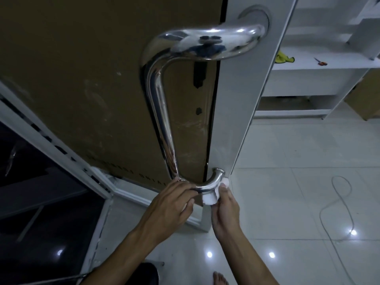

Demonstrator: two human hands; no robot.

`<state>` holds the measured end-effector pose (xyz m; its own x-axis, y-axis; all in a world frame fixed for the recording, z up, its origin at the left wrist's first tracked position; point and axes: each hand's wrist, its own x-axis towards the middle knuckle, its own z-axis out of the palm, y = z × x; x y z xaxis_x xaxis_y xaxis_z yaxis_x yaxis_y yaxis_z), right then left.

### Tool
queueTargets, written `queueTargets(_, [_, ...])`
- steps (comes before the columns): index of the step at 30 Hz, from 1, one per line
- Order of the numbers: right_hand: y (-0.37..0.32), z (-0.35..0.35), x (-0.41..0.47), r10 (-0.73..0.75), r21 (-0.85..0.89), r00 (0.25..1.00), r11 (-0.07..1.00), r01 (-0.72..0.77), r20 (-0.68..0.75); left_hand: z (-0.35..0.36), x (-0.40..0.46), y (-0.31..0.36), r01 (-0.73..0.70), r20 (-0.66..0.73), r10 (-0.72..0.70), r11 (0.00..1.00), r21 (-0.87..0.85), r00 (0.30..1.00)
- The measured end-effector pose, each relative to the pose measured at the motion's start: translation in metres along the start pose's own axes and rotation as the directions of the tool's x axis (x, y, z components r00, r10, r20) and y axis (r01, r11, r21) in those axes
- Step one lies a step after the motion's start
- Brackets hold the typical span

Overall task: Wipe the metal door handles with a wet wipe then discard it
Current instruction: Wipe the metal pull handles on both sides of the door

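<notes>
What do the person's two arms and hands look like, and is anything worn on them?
Both forearms are bare up to the lower edge of the picture: no sleeves, gloves, watch or bracelet show. No rings show on the left hand or the right hand. No markings show on either arm.

Two forearms are showing bare at the frame's bottom, no sleeves, watch or rings on left hand [171, 204] or right hand [226, 210]; a bare foot [220, 278] is showing at the lower edge.

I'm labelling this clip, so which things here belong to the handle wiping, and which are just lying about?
In use: door handle, wet wipe, left hand, right hand.

Lying about: yellow cloth, scissors, cable on the floor.
</notes>
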<state>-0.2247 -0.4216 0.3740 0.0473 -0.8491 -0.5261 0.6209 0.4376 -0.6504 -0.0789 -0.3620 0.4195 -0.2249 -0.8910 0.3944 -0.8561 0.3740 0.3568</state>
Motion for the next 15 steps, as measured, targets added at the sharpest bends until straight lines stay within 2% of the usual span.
queueTargets(2, [-0.001, 0.006, -0.011, -0.223, -0.291, 0.97, 0.938, 0.187, -0.094, 0.0, 0.0, 0.0, -0.002, 0.016, 0.002, 1.0, 0.006, 1.0])
queueTargets(3, [0.001, 0.006, -0.012, -0.353, -0.426, 0.932, 0.859, 0.285, -0.089, 0.0, 0.0, 0.001, -0.009, 0.025, 0.008, 1.0, 0.01, 1.0])
queueTargets(5, [0.005, 0.003, -0.012, -0.57, -0.606, 0.821, 0.64, 0.472, 0.038, 0.0, -0.001, 0.001, -0.016, 0.037, 0.016, 1.0, 0.003, 0.999])
queueTargets(7, [0.01, -0.005, -0.004, -0.699, -0.688, 0.668, 0.354, 0.634, 0.255, 0.0, -0.001, 0.0, -0.012, 0.042, 0.012, 1.0, -0.017, 0.999])
queueTargets(9, [0.011, -0.013, 0.006, -0.696, -0.67, 0.512, 0.059, 0.74, 0.504, 0.0, -0.003, -0.002, -0.007, 0.04, 0.008, 0.999, -0.034, 0.999])
queueTargets(10, [0.009, -0.015, 0.01, -0.654, -0.642, 0.457, -0.057, 0.765, 0.603, -0.001, -0.004, -0.002, -0.006, 0.041, 0.008, 0.999, -0.039, 0.999])
queueTargets(12, [-0.001, -0.012, 0.017, -0.536, -0.588, 0.399, -0.24, 0.773, 0.744, -0.003, -0.006, -0.003, -0.009, 0.037, 0.01, 0.999, -0.044, 0.999])
queueTargets(15, [-0.019, -0.002, 0.021, -0.376, -0.514, 0.369, -0.441, 0.736, 0.85, -0.006, -0.013, -0.004, 0.041, 0.013, -0.04, 0.996, -0.08, 0.999])
